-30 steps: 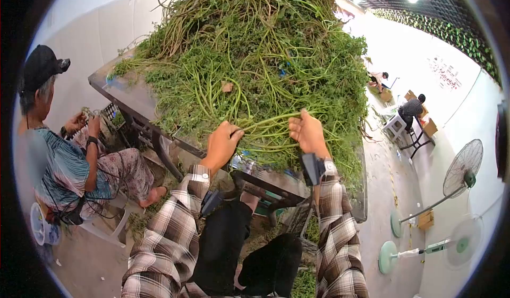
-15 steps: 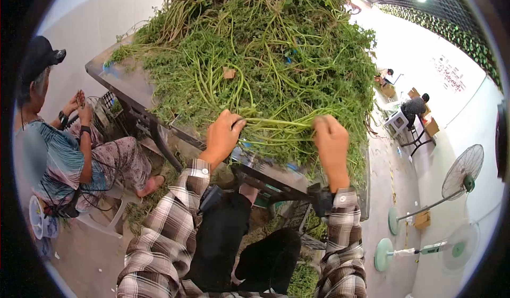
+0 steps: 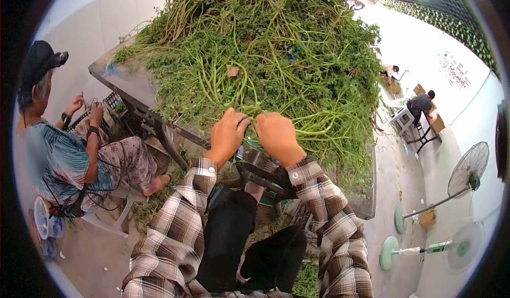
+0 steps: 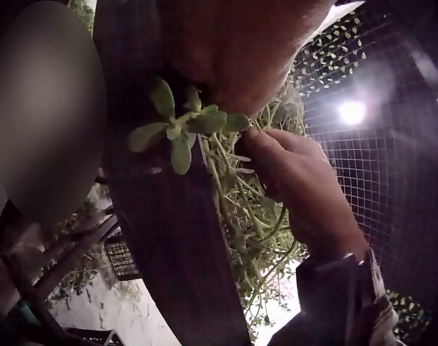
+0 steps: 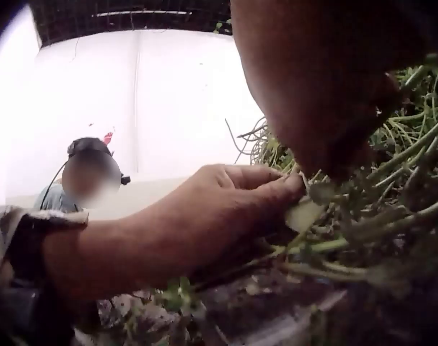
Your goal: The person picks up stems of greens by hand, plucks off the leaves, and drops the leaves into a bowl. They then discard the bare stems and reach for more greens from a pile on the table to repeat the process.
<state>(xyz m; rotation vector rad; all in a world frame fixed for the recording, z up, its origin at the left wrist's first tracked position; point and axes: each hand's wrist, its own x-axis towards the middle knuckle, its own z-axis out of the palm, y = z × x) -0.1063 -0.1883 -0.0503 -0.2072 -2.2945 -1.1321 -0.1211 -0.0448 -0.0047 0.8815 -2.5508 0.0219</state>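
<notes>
Right hand [image 3: 279, 138] moved to left hand [image 3: 228, 136], leafy sprig [image 4: 174, 132] beside both

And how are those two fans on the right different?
The upper fan has a thin dark pole, but the lower fan has a white and green one. The upper fan's cage shows clearly around a dark green middle, while the lower fan's looks pale and faint around a light green middle. Both have round heads and round green bases.
</notes>
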